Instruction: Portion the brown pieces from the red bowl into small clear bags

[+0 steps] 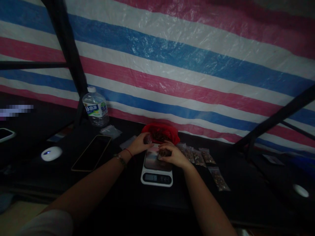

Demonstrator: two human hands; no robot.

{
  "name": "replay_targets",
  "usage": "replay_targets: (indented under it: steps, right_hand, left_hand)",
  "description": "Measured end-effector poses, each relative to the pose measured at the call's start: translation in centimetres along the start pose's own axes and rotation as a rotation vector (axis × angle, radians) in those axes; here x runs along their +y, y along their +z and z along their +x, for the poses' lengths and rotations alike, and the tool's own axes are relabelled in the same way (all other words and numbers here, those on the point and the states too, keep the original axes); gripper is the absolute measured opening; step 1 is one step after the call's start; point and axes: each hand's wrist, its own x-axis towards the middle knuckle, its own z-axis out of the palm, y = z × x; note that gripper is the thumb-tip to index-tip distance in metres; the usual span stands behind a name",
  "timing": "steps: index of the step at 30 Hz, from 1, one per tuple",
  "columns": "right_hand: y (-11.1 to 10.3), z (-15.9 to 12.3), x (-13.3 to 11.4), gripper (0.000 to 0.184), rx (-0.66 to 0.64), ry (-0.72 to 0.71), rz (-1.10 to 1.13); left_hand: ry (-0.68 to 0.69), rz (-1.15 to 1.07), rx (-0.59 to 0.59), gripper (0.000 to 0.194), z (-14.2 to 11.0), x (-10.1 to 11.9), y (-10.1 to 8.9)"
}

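A white kitchen scale (pixel 157 179) with a metal plate and a lit display sits on the black table. Over its plate, my right hand (pixel 176 155) is closed around a clump of small brown pieces (pixel 164 152); whether a cup or bag encloses them I cannot tell. My left hand (pixel 140 144) has its fingers curled at the plate's far left corner, against a clear plastic bag (pixel 148 139). Just behind both hands lies an open red plastic bag (pixel 172 129) with dark brown pieces inside.
Several filled zip bags (pixel 219 179) lie right of the scale. To the left are a phone (pixel 91 154), flat clear bags (pixel 111 131), a large plastic bottle (pixel 95 109) and a white rounded device (pixel 51 153). Dark frame posts (pixel 71 59) and a striped tarp (pixel 172 59) stand behind.
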Motion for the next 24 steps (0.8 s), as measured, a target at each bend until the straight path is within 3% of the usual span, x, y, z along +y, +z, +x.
replay_targets:
  steps: [5,13,17,20,24]
  right_hand:
    - [-0.1,0.7,0.1,0.044,0.125,0.042,0.198]
    - [0.4,4.5,-0.9,0.056,0.177,0.047,0.393]
    - [0.5,6.2,-1.2,0.044,0.147,0.048,0.243]
    - [-0.1,7.0,-2.0,0.029,0.11,-0.031,0.068]
    - [-0.5,7.5,-3.1,0.03,0.109,-0.155,-0.019]
  left_hand:
    - [0.015,-0.021,-0.005,0.05,0.0,0.5,-0.2]
    - [0.13,0.007,-0.037,0.051,-0.2,1.9,-0.9]
    - [0.138,-0.01,0.001,0.054,-0.3,2.3,-1.0]
    - [0.137,-0.008,0.019,0.054,-0.3,2.3,-1.0]
    - [0.138,-0.024,0.041,0.055,-0.3,2.1,-0.9]
